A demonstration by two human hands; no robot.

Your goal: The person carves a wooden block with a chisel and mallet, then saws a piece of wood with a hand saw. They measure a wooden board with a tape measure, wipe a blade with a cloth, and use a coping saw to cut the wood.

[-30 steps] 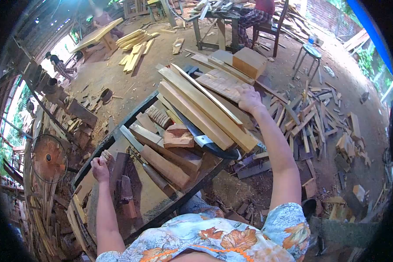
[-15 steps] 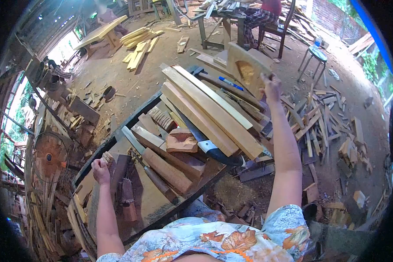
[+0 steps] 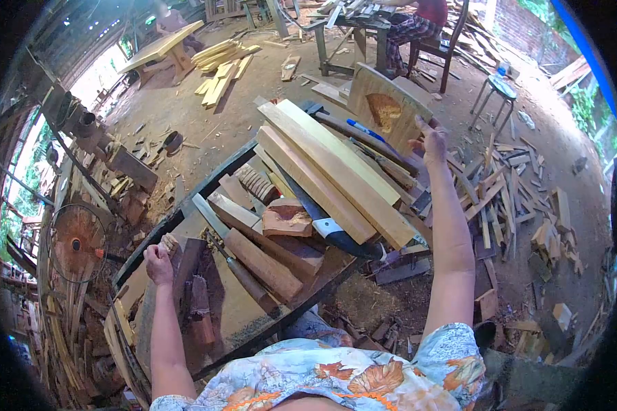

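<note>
Tipped up from lying flat a second ago, the hollowed board (image 3: 404, 113) is at far right, long axis running far-left from the right hand (image 3: 430, 139), whose grip grasps its right end; the left hand's (image 3: 159, 266) hold is unclear.

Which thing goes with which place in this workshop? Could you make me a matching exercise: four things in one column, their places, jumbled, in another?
Things
1. Board with a gouged hollow
2. Blue pen
3. Stool
4. Round wire-caged fan

Places
A. Left of the worktable
B. Standing on the ground at the far right, something blue on top
C. Gripped in the person's right hand
D. Lying beside the pale planks

Right pairs: 1-C, 2-D, 3-B, 4-A
</note>
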